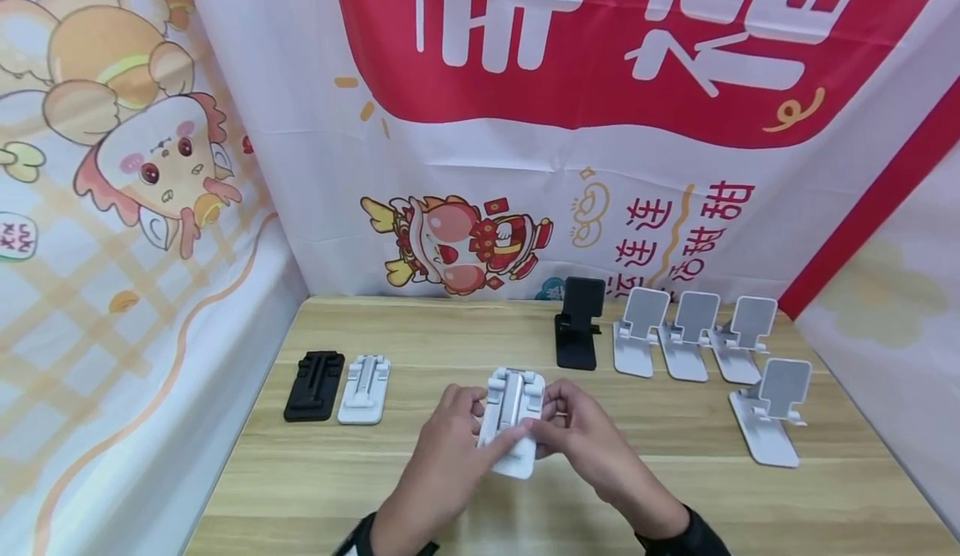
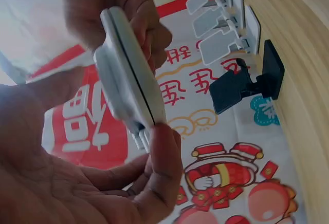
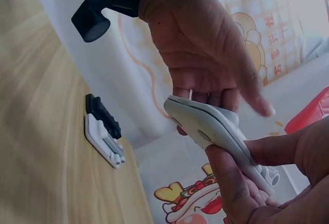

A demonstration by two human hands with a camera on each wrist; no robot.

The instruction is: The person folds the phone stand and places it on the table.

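Note:
A white folded phone stand point(image 1: 513, 418) is held between both hands above the table, its hinged arm side facing up. My left hand point(image 1: 448, 448) has its fingers at the stand's left edge, the thumb reaching across its front in the head view. In the left wrist view, the left fingertips point(image 2: 163, 144) touch one end of the stand point(image 2: 128, 70). My right hand point(image 1: 581, 435) pinches the opposite edge; the right wrist view shows the right thumb point(image 3: 275, 149) on one face and a finger on the other.
Left on the wooden table point(image 1: 300, 489) lie a black folded stand point(image 1: 315, 385) and a white folded stand point(image 1: 364, 389). At the back right stand an unfolded black stand point(image 1: 579, 323) and several unfolded white ones, one white stand point(image 1: 772, 410) nearer. Printed cloth point(image 1: 480, 147) hangs behind.

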